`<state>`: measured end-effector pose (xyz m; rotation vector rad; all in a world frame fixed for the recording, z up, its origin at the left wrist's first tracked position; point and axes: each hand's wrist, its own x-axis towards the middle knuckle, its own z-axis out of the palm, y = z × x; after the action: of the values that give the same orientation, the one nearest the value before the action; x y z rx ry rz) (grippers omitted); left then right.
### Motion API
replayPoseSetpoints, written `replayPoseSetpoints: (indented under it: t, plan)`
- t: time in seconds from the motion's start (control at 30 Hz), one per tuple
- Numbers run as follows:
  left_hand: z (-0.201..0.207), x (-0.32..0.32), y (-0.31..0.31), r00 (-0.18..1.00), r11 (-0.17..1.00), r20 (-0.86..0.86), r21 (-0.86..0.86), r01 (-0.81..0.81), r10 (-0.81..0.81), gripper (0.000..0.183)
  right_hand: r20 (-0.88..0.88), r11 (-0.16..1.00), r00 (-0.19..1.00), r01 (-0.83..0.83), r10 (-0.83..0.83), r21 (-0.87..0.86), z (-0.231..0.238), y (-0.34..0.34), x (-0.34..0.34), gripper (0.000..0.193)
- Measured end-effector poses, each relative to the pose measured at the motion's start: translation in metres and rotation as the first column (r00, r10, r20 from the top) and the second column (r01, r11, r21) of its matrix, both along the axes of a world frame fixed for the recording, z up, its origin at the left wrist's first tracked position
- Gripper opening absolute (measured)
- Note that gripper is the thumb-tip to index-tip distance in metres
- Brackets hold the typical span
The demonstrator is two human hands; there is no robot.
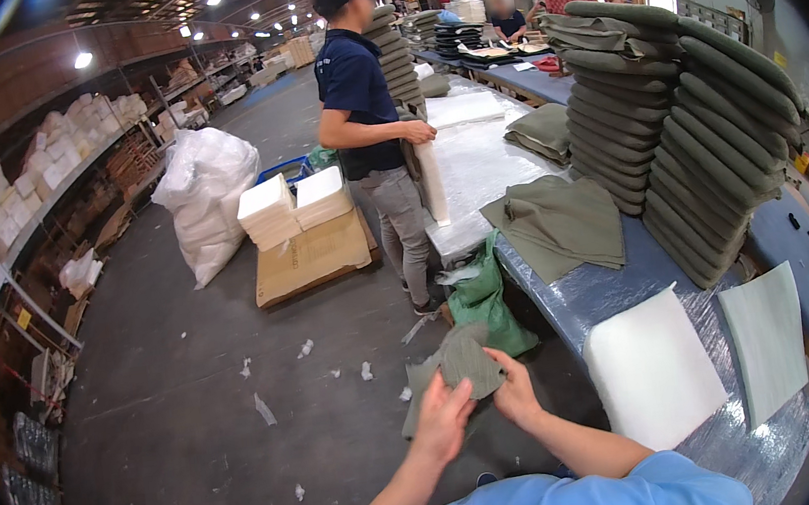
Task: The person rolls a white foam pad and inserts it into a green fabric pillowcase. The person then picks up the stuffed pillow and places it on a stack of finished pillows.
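Observation:
In front of my body, over the floor beside the table, I hold a grey-green fabric cover with both hands. My left hand pinches its near left part, thumb on top. My right hand grips the right edge with bent fingers. Part of the cloth hangs down to the left, behind my left hand. To the right, a white padding sheet with rounded corners lies on the table, and a second pale sheet lies beyond it. More grey-green fabric pieces are spread farther up the table.
Tall stacks of grey-green cushions stand on the blue table. A green sack sits by its edge. A co-worker in a dark shirt stands ahead, touching a white pad. White pads rest on cardboard; scraps litter the floor.

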<state>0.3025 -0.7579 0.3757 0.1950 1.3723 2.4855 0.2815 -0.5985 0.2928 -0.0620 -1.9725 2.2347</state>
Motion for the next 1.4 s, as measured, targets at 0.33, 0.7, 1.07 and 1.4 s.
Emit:
replayPoseSetpoints:
  t: [0.33, 0.7, 1.07, 1.4]
  plan:
    - [0.010, 0.071, -0.097, 0.298, -0.125, -0.953, -0.302, -0.945, 0.049, 0.076, -0.108, 0.942, 0.946, -0.285, 0.306, 0.176, 0.088, -0.017, -0.006, 0.030]
    - [-0.012, 0.041, -0.154, 0.824, -0.318, -0.554, -0.764, -0.561, -0.121, 0.023, -0.187, 0.760, 0.840, -0.338, 0.510, 0.555, 0.155, 0.001, 0.010, 0.038]
    - [0.048, 0.055, -0.092, 0.598, 0.222, -0.662, -0.566, -0.794, 0.453, 0.012, -0.294, 0.477, 0.955, 0.240, 0.041, 0.846, 0.063, 0.136, -0.061, 0.044]
    - [-0.029, 0.113, -0.116, 0.999, -0.351, -0.014, -0.936, 0.003, 0.046, 0.031, 0.420, 0.256, 0.848, -0.506, 0.324, 0.824, 0.016, 0.134, -0.050, 0.048]
